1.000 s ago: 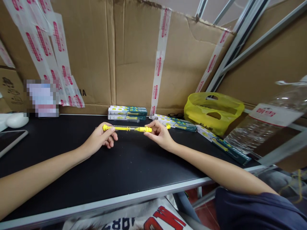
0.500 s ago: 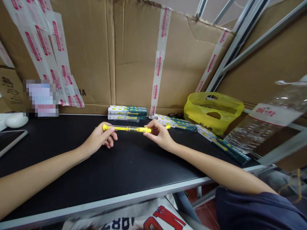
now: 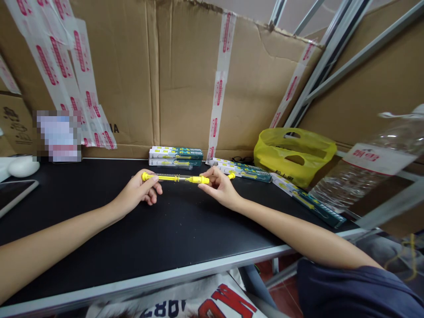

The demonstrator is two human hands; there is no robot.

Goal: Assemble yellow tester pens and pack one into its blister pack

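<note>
A slim tool with a clear tube and yellow ends (image 3: pixel 172 178), syringe-like in shape, is held level above the black table; I cannot tell its exact kind. My left hand (image 3: pixel 145 186) is closed on its left end, thumb over the yellow part and the lower fingers curled beneath. At the other end, the thumb and fingers of my right hand (image 3: pixel 218 185) pinch around the yellow tip. A small yellow knob (image 3: pixel 231 176) shows just behind the right hand; whether it joins the tool is hidden.
Printed boxes (image 3: pixel 175 153) picturing a similar yellow tool stand along the cardboard wall (image 3: pixel 185 79), with another box (image 3: pixel 308 201) at right. A yellow plastic bag (image 3: pixel 294 150) and a large clear bottle (image 3: pixel 361 163) stand on the right. A tablet-like device (image 3: pixel 16 194) lies at left.
</note>
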